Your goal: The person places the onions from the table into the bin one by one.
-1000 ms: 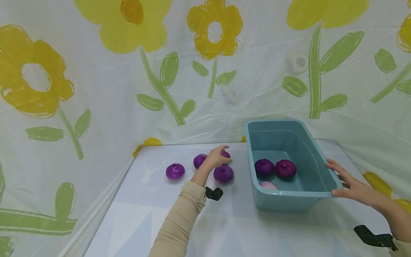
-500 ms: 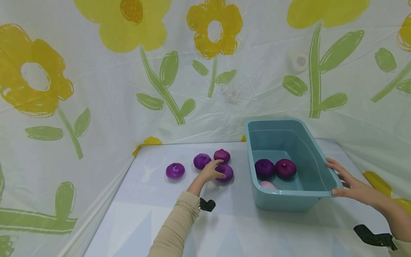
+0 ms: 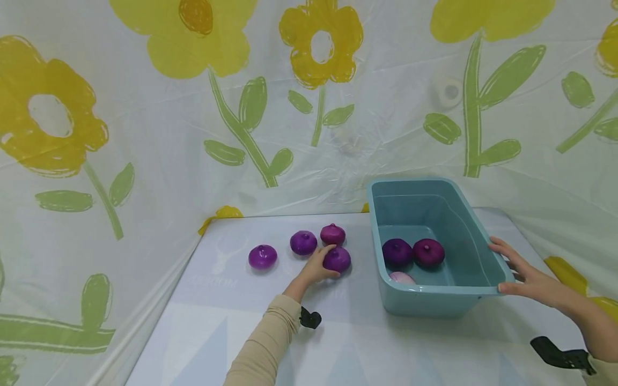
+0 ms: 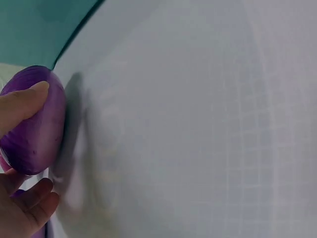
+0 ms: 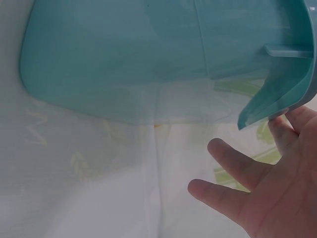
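My left hand (image 3: 316, 267) reaches round a purple onion (image 3: 337, 260) on the table, thumb and fingers on either side of it. In the left wrist view the thumb lies across the onion (image 4: 37, 129) and the other fingers bend at its lower end. Behind it sits a redder onion (image 3: 333, 234), with two more purple onions (image 3: 303, 243) (image 3: 263, 257) to the left. My right hand (image 3: 536, 284) holds the rim of a blue-green plastic tub (image 3: 434, 303) at its near right corner; two fingers (image 5: 233, 163) stretch away from the rim.
Inside the tub lie two dark purple onions (image 3: 429, 253) (image 3: 398, 252) and a pale pink one (image 3: 403, 277), partly hidden by the near wall. A flower-printed sheet (image 3: 386, 134) hangs behind the white table (image 3: 217, 311).
My left hand has come back from the rear reddish onion to the nearer purple one and closed its thumb and fingers round it. The right hand keeps its place on the tub.
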`<action>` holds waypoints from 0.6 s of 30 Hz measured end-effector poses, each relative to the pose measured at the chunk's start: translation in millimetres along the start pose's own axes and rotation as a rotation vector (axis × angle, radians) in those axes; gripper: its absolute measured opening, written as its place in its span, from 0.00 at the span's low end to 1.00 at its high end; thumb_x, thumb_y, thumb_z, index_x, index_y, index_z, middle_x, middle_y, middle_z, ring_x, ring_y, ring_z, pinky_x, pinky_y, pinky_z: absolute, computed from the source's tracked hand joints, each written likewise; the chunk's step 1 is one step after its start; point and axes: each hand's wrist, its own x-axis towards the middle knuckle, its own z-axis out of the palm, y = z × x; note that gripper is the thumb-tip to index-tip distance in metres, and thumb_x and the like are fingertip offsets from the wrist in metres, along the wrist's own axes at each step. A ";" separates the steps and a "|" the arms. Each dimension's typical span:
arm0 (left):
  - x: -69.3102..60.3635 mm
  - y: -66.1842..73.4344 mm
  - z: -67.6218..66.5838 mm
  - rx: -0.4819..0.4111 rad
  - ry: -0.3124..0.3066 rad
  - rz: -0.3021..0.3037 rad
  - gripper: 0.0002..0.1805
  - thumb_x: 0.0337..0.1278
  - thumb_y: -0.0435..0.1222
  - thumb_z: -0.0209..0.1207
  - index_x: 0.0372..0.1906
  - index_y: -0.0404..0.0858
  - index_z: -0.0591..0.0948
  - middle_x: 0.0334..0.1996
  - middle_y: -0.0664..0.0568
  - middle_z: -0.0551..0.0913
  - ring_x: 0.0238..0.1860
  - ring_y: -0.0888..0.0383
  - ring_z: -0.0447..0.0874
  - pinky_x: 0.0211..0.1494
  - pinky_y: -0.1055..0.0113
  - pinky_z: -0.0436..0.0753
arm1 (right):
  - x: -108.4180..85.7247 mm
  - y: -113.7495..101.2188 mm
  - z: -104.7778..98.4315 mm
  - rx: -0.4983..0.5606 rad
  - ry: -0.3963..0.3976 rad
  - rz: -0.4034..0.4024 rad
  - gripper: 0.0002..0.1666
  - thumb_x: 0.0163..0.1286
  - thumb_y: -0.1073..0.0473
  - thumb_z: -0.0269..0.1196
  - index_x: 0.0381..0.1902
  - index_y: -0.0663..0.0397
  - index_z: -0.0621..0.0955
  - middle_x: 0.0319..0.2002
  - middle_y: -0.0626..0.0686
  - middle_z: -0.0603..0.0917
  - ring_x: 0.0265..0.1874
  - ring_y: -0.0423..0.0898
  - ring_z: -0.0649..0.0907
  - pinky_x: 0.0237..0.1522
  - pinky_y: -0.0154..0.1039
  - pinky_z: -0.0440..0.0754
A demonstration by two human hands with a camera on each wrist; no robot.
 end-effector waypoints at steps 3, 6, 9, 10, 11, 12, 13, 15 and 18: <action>0.5 -2.1 2.6 -0.009 0.015 -0.009 0.45 0.42 0.38 0.69 0.68 0.48 0.60 0.67 0.38 0.57 0.65 0.38 0.57 0.61 0.40 0.62 | 0.4 0.1 0.1 0.001 0.001 0.001 0.51 0.57 0.65 0.56 0.72 0.46 0.43 0.66 0.23 0.35 0.49 0.80 0.58 0.37 0.80 0.55; 2.1 -4.2 4.6 -0.025 0.034 -0.003 0.45 0.40 0.38 0.70 0.67 0.48 0.61 0.66 0.38 0.59 0.65 0.38 0.58 0.61 0.40 0.62 | 0.4 0.5 -0.2 0.003 0.001 0.005 0.51 0.57 0.65 0.56 0.72 0.46 0.43 0.67 0.24 0.35 0.50 0.80 0.57 0.37 0.80 0.55; 3.7 -7.0 6.5 -0.043 0.060 0.018 0.45 0.38 0.37 0.71 0.66 0.46 0.62 0.64 0.37 0.62 0.63 0.39 0.61 0.61 0.42 0.63 | 0.6 1.1 -0.4 0.000 0.000 0.007 0.51 0.57 0.65 0.57 0.72 0.45 0.42 0.66 0.23 0.35 0.50 0.80 0.57 0.37 0.80 0.55; 3.9 -7.7 6.8 -0.050 0.067 0.022 0.45 0.38 0.37 0.71 0.66 0.45 0.62 0.64 0.38 0.63 0.63 0.39 0.62 0.61 0.42 0.64 | 0.8 1.3 -0.4 0.000 0.000 0.006 0.51 0.57 0.65 0.56 0.72 0.46 0.42 0.66 0.23 0.35 0.50 0.80 0.58 0.37 0.80 0.55; 4.1 -8.2 7.1 -0.056 0.073 0.026 0.45 0.38 0.36 0.71 0.66 0.44 0.62 0.63 0.38 0.64 0.63 0.40 0.63 0.61 0.43 0.64 | 0.8 1.5 -0.5 0.000 -0.001 0.005 0.51 0.58 0.65 0.56 0.72 0.46 0.42 0.66 0.23 0.35 0.50 0.79 0.58 0.37 0.80 0.55; 4.3 -8.8 7.4 -0.061 0.080 0.032 0.44 0.38 0.36 0.71 0.65 0.43 0.63 0.63 0.38 0.65 0.63 0.40 0.64 0.62 0.44 0.64 | 0.9 1.7 -0.5 0.000 -0.002 0.004 0.51 0.58 0.65 0.56 0.72 0.46 0.42 0.66 0.23 0.36 0.49 0.80 0.58 0.37 0.80 0.55; 4.4 -9.2 7.6 -0.067 0.086 0.038 0.44 0.38 0.36 0.71 0.65 0.42 0.63 0.63 0.38 0.65 0.62 0.40 0.64 0.62 0.44 0.64 | 0.9 1.8 -0.5 0.000 -0.004 0.005 0.51 0.58 0.64 0.56 0.72 0.46 0.43 0.66 0.23 0.36 0.49 0.79 0.58 0.37 0.80 0.55; 4.0 -8.7 7.0 -0.079 0.089 0.037 0.44 0.38 0.36 0.71 0.65 0.42 0.63 0.63 0.39 0.65 0.63 0.41 0.64 0.62 0.45 0.64 | 0.8 2.0 -0.4 0.000 -0.004 0.002 0.50 0.58 0.65 0.56 0.72 0.46 0.43 0.66 0.23 0.36 0.49 0.80 0.58 0.36 0.80 0.55; 3.2 -6.9 4.9 -0.092 0.088 0.032 0.44 0.39 0.36 0.70 0.65 0.43 0.62 0.63 0.40 0.66 0.63 0.42 0.64 0.62 0.46 0.64 | 0.6 1.5 -0.5 -0.003 -0.004 0.004 0.50 0.58 0.64 0.56 0.72 0.46 0.43 0.66 0.23 0.36 0.49 0.80 0.58 0.37 0.80 0.55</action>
